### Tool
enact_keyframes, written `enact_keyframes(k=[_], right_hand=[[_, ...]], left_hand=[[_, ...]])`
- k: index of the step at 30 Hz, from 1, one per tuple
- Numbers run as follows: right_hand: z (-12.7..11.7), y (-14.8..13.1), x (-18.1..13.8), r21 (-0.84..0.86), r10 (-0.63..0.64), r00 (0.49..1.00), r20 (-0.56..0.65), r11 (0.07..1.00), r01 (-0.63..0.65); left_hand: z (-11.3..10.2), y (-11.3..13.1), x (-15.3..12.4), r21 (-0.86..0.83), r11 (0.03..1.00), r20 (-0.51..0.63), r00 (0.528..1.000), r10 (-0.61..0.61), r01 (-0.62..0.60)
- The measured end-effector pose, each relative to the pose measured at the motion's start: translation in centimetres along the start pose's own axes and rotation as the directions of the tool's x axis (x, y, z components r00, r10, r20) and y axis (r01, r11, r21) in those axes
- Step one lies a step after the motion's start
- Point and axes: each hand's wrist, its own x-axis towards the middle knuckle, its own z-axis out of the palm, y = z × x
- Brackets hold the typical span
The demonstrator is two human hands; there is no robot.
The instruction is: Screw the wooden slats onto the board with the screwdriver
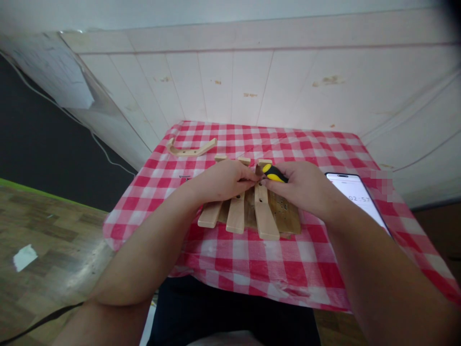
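My right hand point(300, 185) is closed around the yellow and black handle of a screwdriver point(275, 174), held above the rightmost of several pale wooden slats point(267, 221). My left hand point(228, 180) reaches over the other slats, its thumb and finger pinched near the screwdriver's tip. What the pinch holds is too small to make out. Small dark holes show in the right slat. Beneath the slats lies a brown wooden board point(293, 218) dotted with small holes. The slats' middle parts are partly hidden by my hands.
A curved wooden piece with holes point(189, 152) lies at the back left of the red-and-white checked tablecloth point(306, 269). Small dark screws point(185, 177) lie left of my left hand. A phone with a lit timer point(355, 194) rests by my right forearm. A white panelled wall point(245, 86) stands behind the table.
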Motion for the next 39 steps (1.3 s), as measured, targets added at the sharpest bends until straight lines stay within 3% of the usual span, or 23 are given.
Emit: enact_keyframes(k=[6,15,28,39], right_hand=[[-0.36,-0.41,-0.07,0.013,0.017,1.0,-0.023,1.0,-0.016],[-0.42,-0.36,-0.07,-0.126,-0.029,0.998,0.058,0.991,0.037],[-0.28,-0.37,-0.02,-0.206,-0.043,0.999,0.025,0.977,0.048],[-0.09,-0.09,0.09,-0.193,-0.006,0.992,0.127,0.981,0.031]], left_hand=[[0.08,-0.07,0.03,-0.007,1.0,-0.001,1.0,-0.007,0.007],[0.26,-0.3,0.15,0.013,1.0,-0.022,1.0,0.02,-0.019],[0.33,-0.19,0.13,-0.021,0.999,-0.04,0.999,0.035,-0.036],[0.19,0.0,0.22,0.056,0.998,-0.022,0.999,0.028,-0.027]])
